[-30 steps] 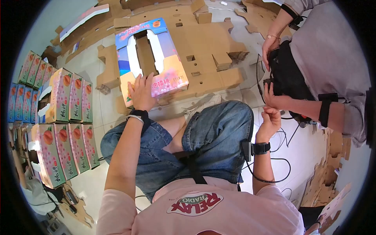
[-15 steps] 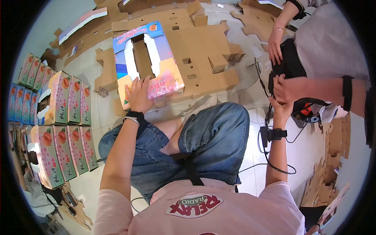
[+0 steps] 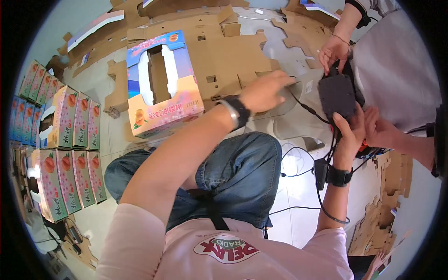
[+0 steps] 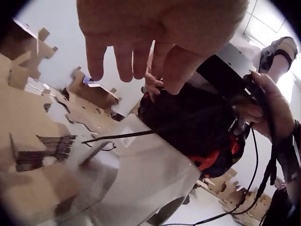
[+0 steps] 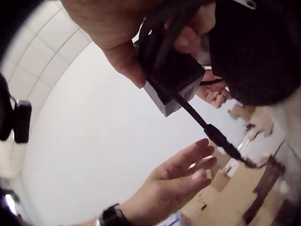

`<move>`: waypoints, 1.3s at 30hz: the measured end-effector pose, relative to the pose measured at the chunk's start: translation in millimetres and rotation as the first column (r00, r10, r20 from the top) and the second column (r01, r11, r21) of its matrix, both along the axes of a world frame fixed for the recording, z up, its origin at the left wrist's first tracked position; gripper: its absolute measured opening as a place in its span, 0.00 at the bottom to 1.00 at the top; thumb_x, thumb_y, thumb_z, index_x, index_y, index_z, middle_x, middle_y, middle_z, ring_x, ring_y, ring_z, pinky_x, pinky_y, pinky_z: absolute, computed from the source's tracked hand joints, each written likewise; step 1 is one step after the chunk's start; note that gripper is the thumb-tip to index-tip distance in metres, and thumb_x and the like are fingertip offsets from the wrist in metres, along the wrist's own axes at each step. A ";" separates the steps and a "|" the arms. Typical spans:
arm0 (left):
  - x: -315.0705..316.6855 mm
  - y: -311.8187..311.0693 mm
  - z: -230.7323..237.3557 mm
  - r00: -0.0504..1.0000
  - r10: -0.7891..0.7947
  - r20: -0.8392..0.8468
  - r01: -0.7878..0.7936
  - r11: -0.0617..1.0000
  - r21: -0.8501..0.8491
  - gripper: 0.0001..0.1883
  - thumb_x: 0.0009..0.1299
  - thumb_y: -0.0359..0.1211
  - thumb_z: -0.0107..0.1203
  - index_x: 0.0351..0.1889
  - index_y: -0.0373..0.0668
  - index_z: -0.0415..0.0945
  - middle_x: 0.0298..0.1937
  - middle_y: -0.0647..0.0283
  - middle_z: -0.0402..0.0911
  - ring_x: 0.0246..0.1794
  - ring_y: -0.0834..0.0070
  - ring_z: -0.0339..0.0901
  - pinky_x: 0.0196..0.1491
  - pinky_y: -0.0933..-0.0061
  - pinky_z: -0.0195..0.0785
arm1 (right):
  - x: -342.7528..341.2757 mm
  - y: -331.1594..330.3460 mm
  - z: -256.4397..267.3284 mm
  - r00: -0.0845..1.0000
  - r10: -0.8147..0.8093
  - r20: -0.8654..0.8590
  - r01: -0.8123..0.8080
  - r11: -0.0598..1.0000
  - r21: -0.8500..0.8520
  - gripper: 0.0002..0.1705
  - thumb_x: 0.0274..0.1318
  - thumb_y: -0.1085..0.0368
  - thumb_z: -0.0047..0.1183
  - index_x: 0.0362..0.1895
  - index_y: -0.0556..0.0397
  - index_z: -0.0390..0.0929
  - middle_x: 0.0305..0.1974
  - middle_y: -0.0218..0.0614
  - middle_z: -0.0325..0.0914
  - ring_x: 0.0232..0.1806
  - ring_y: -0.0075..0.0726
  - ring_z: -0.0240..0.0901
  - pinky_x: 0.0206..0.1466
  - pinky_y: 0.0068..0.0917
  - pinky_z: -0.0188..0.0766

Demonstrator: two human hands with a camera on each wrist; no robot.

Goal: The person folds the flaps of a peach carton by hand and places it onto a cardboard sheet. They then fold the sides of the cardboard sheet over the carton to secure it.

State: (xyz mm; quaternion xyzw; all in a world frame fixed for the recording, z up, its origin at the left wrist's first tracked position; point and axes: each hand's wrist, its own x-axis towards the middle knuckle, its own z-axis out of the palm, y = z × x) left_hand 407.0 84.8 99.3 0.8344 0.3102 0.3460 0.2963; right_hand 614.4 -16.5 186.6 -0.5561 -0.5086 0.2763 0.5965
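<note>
My right hand (image 3: 349,135) holds up a dark, flat, box-shaped device (image 3: 337,95), thumb on one side and fingers on the other. Cables hang from it, and in the right wrist view one black cable (image 5: 216,139) runs down from the grey-sided box (image 5: 167,94). My left hand (image 3: 268,92) is stretched out toward the device with fingers extended, holding nothing; the left wrist view shows its palm (image 4: 160,23) above the cable. At left, the printed fruit carton (image 3: 163,84) stands on flattened cardboard.
Another person's hands (image 3: 333,51) are close beside the device, at a black bag (image 4: 183,127) on the right. Stacked peach cartons (image 3: 70,182) stand at far left. Brown cardboard sheets (image 3: 219,51) cover the floor ahead. Loose black cables (image 3: 298,210) lie by my right knee.
My left hand has left the printed carton and swung right. My right hand, earlier beside the other person's hands, now holds the dark device up.
</note>
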 end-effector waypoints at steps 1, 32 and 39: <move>18.2 3.5 4.1 1.000 0.002 0.006 -0.002 1.000 -0.002 0.29 0.58 0.28 0.55 0.61 0.43 0.64 0.60 0.54 0.66 0.60 0.56 0.64 0.62 0.62 0.58 | 3.0 -2.4 3.8 0.997 -0.063 0.047 0.061 0.997 0.046 0.35 0.43 0.73 0.59 0.58 0.63 0.62 0.49 0.41 0.69 0.48 0.33 0.69 0.50 0.25 0.67; 147.3 -10.4 1.5 0.934 0.268 -0.235 -0.165 0.909 0.382 0.12 0.65 0.38 0.45 0.38 0.56 0.81 0.41 0.69 0.78 0.55 0.70 0.68 0.57 0.61 0.57 | 43.1 21.4 54.6 0.376 0.046 0.925 0.207 0.969 -0.132 0.39 0.26 0.74 0.55 0.55 0.53 0.73 0.39 0.38 0.77 0.34 0.39 0.69 0.42 0.28 0.67; 155.3 -13.3 11.9 1.000 0.001 0.011 -0.005 0.956 0.292 0.11 0.63 0.37 0.46 0.31 0.47 0.80 0.37 0.60 0.78 0.40 0.61 0.77 0.38 0.59 0.73 | 72.8 57.6 45.6 0.457 0.288 0.841 0.094 0.925 -0.368 0.36 0.30 0.73 0.55 0.54 0.55 0.73 0.40 0.46 0.78 0.39 0.45 0.74 0.46 0.31 0.69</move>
